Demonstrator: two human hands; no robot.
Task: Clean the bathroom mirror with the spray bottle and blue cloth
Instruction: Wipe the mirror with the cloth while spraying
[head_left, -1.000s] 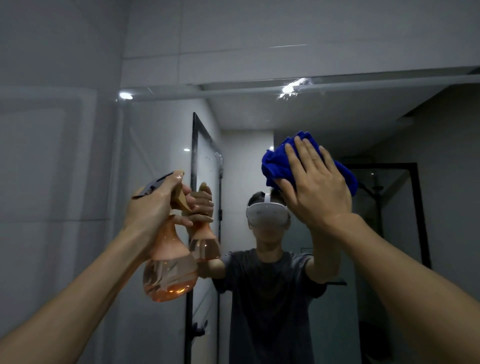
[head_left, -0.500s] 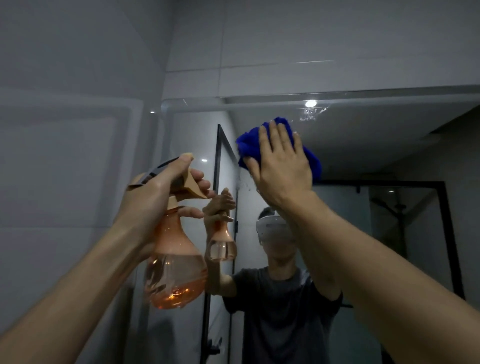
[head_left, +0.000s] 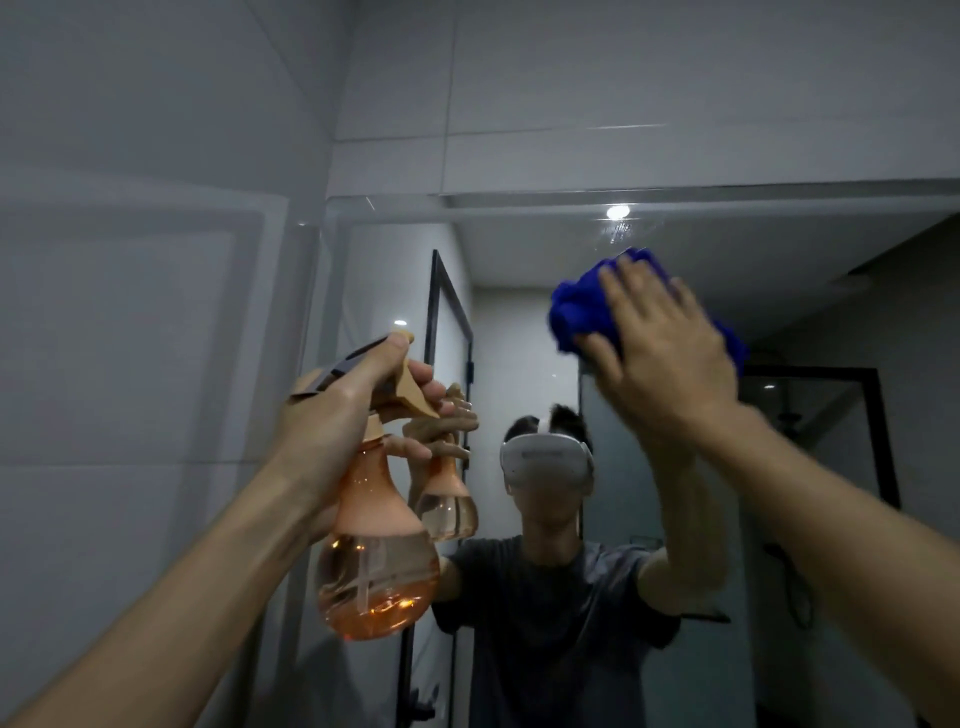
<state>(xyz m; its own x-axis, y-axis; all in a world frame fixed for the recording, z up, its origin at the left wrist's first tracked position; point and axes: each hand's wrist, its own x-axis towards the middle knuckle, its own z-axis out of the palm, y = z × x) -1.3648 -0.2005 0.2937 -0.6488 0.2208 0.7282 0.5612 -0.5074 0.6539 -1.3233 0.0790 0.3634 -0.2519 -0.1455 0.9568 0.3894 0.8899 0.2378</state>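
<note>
Grey tiles cover the bathroom wall (head_left: 571, 78) above and to the left of the mirror (head_left: 519, 322), and the light is dim. Near the top edge of the mirror, a little right of its middle, the right hand (head_left: 665, 358) lies flat with the fingers spread, and it presses the bunched blue cloth (head_left: 582, 306) against the glass. Just above the cloth, under the reflected ceiling lamp (head_left: 617, 212), some small drops or streaks catch the light; I cannot tell if they are wet spray or dirt. The left hand (head_left: 337, 431) is closed around the neck of the spray bottle (head_left: 376, 561), with the forefinger laid along the top of the head and the other fingers at the trigger. The bottle hangs upright near the left edge of the mirror, close to the glass, with orange liquid in the round bottom.

The step in hand seems to be the wiping of the upper part. To do it well, I think the palm should keep even pressure and go in overlapping passes up to the top edge, so that the marks under the lamp are also taken. The bottle is better held away from the glass and the trigger not squeezed by accident, because new drops would run over the clean part.
</note>
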